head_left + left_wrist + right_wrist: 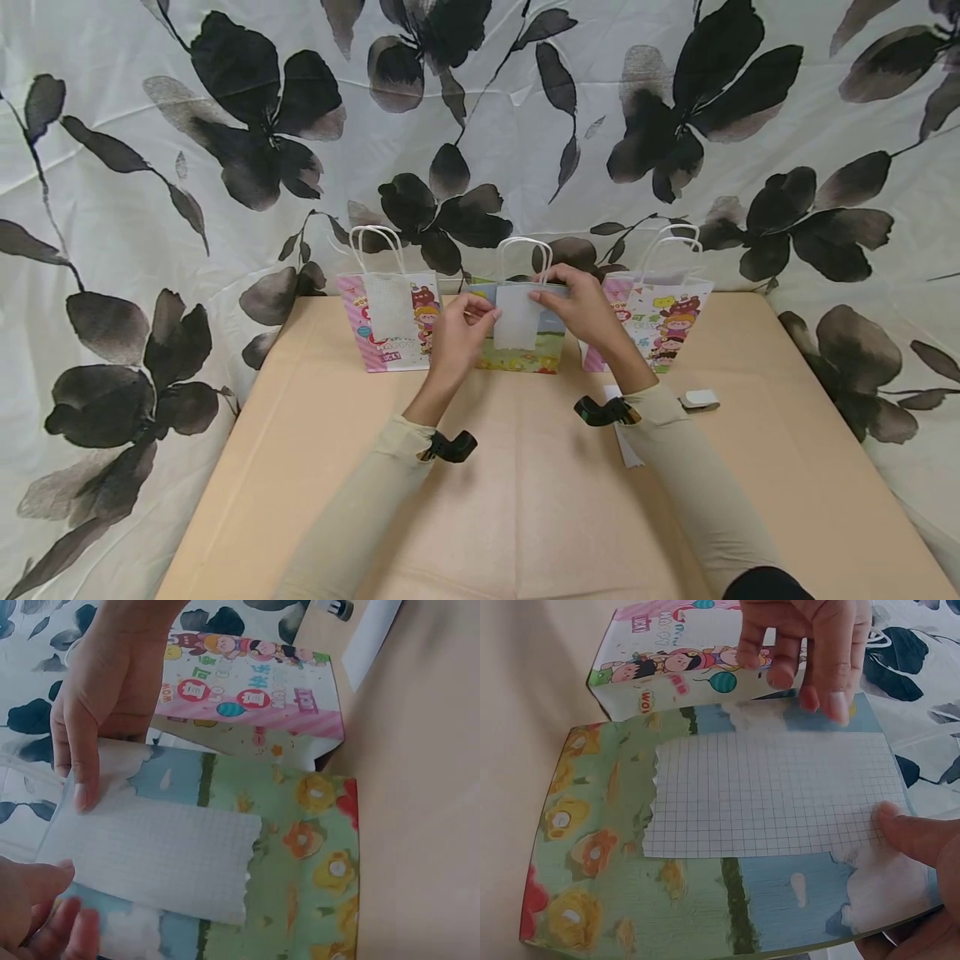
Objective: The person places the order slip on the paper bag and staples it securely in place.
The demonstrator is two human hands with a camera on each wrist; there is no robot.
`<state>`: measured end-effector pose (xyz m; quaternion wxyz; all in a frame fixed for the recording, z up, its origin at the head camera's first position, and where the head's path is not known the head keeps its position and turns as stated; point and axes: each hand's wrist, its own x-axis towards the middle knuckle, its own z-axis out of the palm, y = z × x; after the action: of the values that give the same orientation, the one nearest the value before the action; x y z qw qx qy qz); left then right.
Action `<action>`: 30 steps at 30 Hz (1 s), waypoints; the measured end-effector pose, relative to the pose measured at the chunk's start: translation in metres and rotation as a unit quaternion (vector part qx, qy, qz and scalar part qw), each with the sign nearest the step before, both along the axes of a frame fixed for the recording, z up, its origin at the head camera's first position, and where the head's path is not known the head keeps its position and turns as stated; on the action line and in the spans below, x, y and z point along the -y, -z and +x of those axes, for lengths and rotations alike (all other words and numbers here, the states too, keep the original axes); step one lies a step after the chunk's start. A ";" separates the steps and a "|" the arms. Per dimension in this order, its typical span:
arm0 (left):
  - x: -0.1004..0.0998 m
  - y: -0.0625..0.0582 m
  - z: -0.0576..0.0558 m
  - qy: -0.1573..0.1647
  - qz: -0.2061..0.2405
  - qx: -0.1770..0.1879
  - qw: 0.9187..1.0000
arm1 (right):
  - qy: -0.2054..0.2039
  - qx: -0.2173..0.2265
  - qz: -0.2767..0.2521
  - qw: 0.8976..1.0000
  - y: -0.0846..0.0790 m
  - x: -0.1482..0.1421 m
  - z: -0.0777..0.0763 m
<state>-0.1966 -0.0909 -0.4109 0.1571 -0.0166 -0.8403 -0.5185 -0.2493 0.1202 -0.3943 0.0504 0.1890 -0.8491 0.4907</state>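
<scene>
A small paper bag [551, 354] with white handles, painted with sky, grass and flowers, stands mid-table. Against its front lies a piece of squared paper [765, 799] with a torn lower edge. My right hand [581, 304] pinches the paper at the bag's top edge; its thumb [86, 776] presses on the paper and the other fingers go behind the bag. By the paper's left edge is my left hand [461, 333], its fingers loosely bent with nothing visible between them; its thumb [49, 877] comes close to the paper, and contact is hard to tell.
On the left stands a pink-and-white paper bag [378, 358] with squared paper [390, 308] on its front. Another pink-and-white bag [678, 312] stands on the right. A white paper strip [628, 450] and a small white-and-dark object [699, 400] lie near my right forearm.
</scene>
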 end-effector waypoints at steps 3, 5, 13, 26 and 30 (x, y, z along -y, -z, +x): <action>0.002 -0.005 0.000 -0.022 -0.033 -0.039 0.998 | -0.003 0.008 0.001 1.000 -0.001 0.000 0.000; 0.004 -0.009 -0.001 -0.022 -0.050 -0.073 0.996 | -0.005 0.011 0.000 1.000 -0.002 0.000 0.000; 0.012 -0.024 -0.012 0.032 -0.116 -0.145 0.982 | -0.015 0.021 0.005 1.000 -0.004 -0.001 0.001; 0.012 -0.033 -0.029 0.125 -0.169 -0.046 0.977 | -0.034 0.029 0.008 0.999 -0.005 -0.004 0.002; 0.011 -0.030 -0.030 0.130 -0.148 -0.029 0.980 | -0.041 0.025 0.007 0.999 -0.005 -0.003 0.001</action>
<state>-0.2270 -0.1022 -0.3807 0.1083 -0.1641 -0.8936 -0.4035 -0.2481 0.1236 -0.3896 0.0078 0.2121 -0.8450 0.4907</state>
